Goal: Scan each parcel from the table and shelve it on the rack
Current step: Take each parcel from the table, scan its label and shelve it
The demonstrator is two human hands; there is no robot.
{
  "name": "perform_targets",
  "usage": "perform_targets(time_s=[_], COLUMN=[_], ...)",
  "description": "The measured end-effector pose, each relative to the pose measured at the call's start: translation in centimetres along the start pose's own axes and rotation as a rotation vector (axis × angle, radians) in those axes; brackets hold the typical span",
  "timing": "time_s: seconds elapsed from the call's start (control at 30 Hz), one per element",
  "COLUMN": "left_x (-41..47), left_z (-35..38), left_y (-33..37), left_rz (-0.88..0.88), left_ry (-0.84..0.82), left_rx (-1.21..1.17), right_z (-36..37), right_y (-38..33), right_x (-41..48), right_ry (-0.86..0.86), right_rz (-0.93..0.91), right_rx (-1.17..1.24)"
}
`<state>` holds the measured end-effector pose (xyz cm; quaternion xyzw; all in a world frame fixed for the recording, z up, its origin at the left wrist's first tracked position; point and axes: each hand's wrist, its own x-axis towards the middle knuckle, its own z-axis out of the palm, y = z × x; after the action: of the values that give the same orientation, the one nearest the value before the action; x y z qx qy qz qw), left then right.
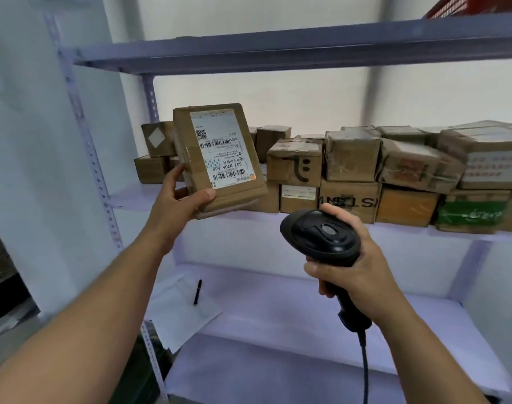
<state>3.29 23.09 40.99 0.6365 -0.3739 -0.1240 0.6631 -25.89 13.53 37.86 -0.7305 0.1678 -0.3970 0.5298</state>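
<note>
- The pale lilac metal rack has a perforated upright at the far left and carries three shelves in view.
- The left hand clamps the lower left corner of the flat brown cardboard parcel, thumb on the front face and fingers behind.
- The parcel is held up, slightly tilted, in front of the left part of the middle shelf. Its white shipping label faces the camera with the print upside down.
- A white paper sheet lies on the left of the lower shelf, with a black pen on it.
- The black handheld barcode scanner sits below and right of the parcel, apart from it, with its cable hanging down.
- The right hand is wrapped tightly round the scanner's handle.
- Stacked brown cardboard boxes fill the middle shelf from behind the parcel to the right edge.
- A red mesh crate shows at the top right, above the top shelf.
</note>
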Motion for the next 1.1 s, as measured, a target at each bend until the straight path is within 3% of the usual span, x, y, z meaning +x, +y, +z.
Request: perform_targets(time_s=[0.47,0.57,0.8,1.1], left_x=[12.3,14.1,15.2,16.6], left_z=[1.2,1.7,2.1,2.2], left_y=[1.1,0.8,-0.7,-1.8], left_rz=[-0.038,-0.042,0.061,0.171], left_ry=[-0.162,-0.133,-0.198,-0.329], left_rx=[0.018,0.089,0.214,0.13], right_z=[2.1,2.8,4.7,6.6], right_y=[0.2,0.4,0.9,1.3], right_x=[4.0,4.5,4.9,4.9], right_ry=[0.129,0.167,0.222,0.284], right_rz=[0.027,0.033,0.045,0.032], right_rx=[-0.062,-0.084,-0.119,-0.133])
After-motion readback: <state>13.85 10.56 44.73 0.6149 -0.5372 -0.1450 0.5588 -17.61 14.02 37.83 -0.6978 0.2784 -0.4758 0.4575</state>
